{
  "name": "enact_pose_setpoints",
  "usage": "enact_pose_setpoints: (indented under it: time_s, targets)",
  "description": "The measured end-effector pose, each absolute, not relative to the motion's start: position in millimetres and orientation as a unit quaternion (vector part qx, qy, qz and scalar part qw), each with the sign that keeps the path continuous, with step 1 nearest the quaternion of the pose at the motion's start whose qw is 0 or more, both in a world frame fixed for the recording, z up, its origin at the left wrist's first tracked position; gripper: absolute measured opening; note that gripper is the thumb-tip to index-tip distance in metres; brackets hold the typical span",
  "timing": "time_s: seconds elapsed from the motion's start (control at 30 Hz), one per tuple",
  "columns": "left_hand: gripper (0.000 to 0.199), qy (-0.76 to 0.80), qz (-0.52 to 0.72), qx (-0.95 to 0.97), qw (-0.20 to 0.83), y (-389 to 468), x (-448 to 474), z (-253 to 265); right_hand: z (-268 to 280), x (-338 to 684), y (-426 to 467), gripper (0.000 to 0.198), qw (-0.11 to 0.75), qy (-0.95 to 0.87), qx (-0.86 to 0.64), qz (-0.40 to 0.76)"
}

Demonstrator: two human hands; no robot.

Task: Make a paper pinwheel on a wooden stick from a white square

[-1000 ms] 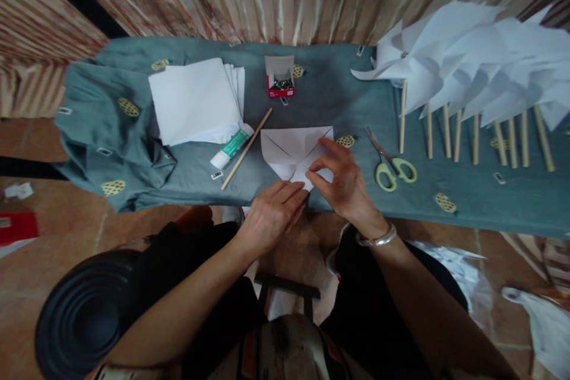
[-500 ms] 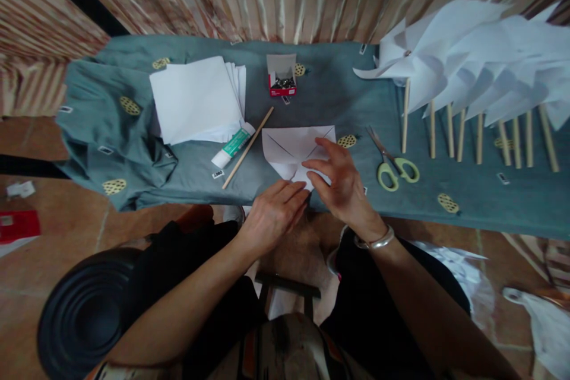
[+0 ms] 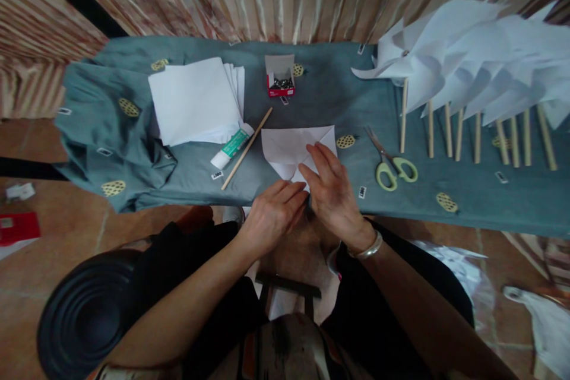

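Note:
A white sheet of paper with cut slits lies at the front edge of the cloth-covered table. My left hand grips its near corner, fingers together; the thumb is hidden beneath. Over the right part of the paper rests my right hand, its fingers stretched out and the thumb apart from them. Left of the sheet are a thin wooden stick and a white-and-green glue tube. Green-handled scissors lie to the right, blades partly apart.
A stack of white paper lies at the left. Behind my sheet stands an open red box of small metal pins. Several paper pinwheels on sticks fill the right end. A dark round stool is on the floor at left.
My right hand has come down and slightly left over the paper, its fingers drawn closer together. My left hand keeps its place at the near corner.

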State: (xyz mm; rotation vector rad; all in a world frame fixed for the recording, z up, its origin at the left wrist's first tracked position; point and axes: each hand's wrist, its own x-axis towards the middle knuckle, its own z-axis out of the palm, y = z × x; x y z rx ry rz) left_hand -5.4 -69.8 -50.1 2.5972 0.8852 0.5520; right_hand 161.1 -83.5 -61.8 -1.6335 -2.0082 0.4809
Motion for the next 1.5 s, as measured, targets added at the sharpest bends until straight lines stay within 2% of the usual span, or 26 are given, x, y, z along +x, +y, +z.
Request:
enact_pose_setpoints:
  time_s: [0.27, 0.43, 0.57, 0.67, 0.93, 1.03, 1.23, 1.5]
  targets:
    - [0.018, 0.315, 0.176, 0.917, 0.172, -69.4, -5.1, -49.4, -68.1, 153.7, -91.2, 0.055, 0.287, -0.73, -0.591, 0.187]
    - [0.018, 0.315, 0.187, 0.915, 0.169, -70.6, -4.8, -50.9, -75.0, 160.1, -92.8, 0.049, 0.286, -0.739, -0.585, 0.175]
    - [0.021, 0.319, 0.207, 0.91, 0.167, -71.6, -5.6, -52.2, -74.7, 176.3, -84.9, 0.043, 0.333, -0.709, -0.596, 0.179]
    - [0.022, 0.317, 0.209, 0.909, 0.169, -71.8, -6.7, -51.8, -72.4, 188.0, -71.9, 0.045, 0.354, -0.667, -0.637, 0.155]
    - [0.025, 0.316, 0.203, 0.913, 0.161, -72.6, -9.2, -47.4, -74.8, 199.6, -34.2, 0.05, 0.336, -0.661, -0.66, 0.12]
    - [0.029, 0.317, 0.195, 0.914, 0.16, -73.0, -11.2, -46.7, -76.5, 203.9, -26.3, 0.044, 0.364, -0.646, -0.657, 0.139]
    - [0.027, 0.319, 0.205, 0.915, 0.14, -69.5, -19.6, -45.2, -67.0, 218.4, -27.5, 0.032, 0.374, -0.588, -0.673, 0.25]
    - [0.025, 0.348, 0.194, 0.911, 0.108, -58.9, -30.4, -43.2, -58.5, 228.3, -45.5, 0.027, 0.319, -0.609, -0.675, 0.267]
